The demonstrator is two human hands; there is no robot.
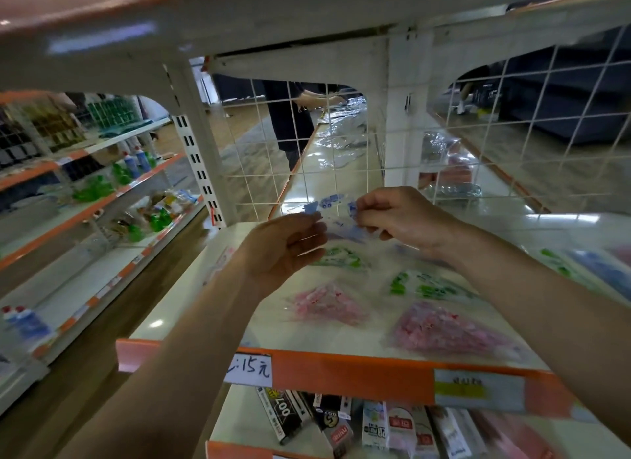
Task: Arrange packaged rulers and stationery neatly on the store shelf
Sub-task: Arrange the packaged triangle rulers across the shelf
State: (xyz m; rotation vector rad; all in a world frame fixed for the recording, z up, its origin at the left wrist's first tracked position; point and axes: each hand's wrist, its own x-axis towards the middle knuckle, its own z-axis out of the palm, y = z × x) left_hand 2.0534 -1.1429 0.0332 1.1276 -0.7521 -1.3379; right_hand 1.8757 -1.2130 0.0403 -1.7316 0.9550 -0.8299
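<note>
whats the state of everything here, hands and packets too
left hand, pinching the blue packet
right hand, pinching the same packet
blue packet, held up over the shelf
pink packets, lying flat on the shelf
green packets, lying flat on the shelf
price label, stuck on the shelf's front rim

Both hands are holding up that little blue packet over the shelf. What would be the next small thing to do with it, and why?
Probably lower the blue packet flat onto a bare patch of the shelf. The left hand and right hand pinch it in the air, while the green packets and pink packets already lie flat there.
</note>
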